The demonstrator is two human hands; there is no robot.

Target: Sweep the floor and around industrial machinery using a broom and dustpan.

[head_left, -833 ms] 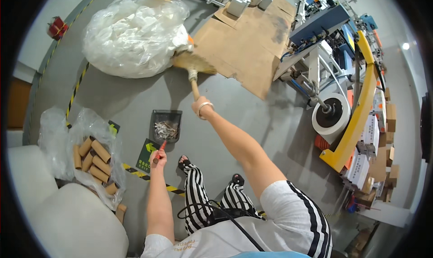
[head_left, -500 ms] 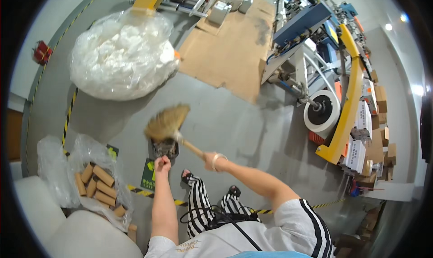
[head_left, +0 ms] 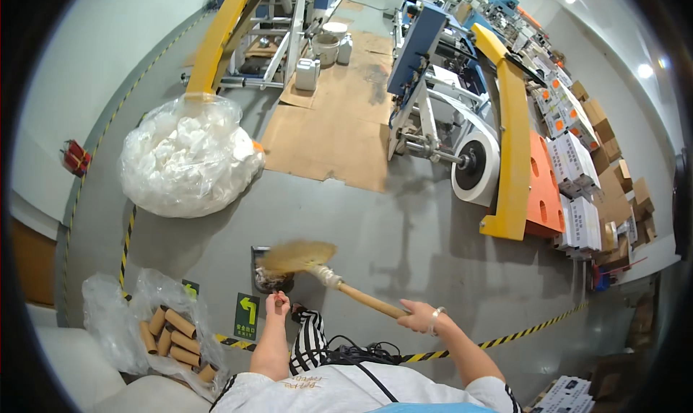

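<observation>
My right hand (head_left: 419, 318) is closed around the wooden handle of a broom (head_left: 369, 300). The straw head of that broom, a little blurred, reaches left over a dark dustpan (head_left: 257, 267) on the grey floor. Light-coloured debris shows in the dustpan, partly hidden by the straw. At the dustpan's near end, my left hand (head_left: 277, 305) is closed in a fist around its handle, most of which the fingers hide.
A clear bag of white waste (head_left: 189, 157) stands at the far left. Cardboard tubes (head_left: 173, 335) fill a plastic bag at lower left. A yellow machine guard (head_left: 511, 146) and white roll (head_left: 478, 169) stand right, stacked boxes (head_left: 574, 164) beyond. Flat cardboard (head_left: 328, 135) covers floor ahead.
The view has tilted up, showing more of the machines. My right hand has moved right with the broom, whose head has swung rightward across the dustpan. My left hand still grips the dustpan.
</observation>
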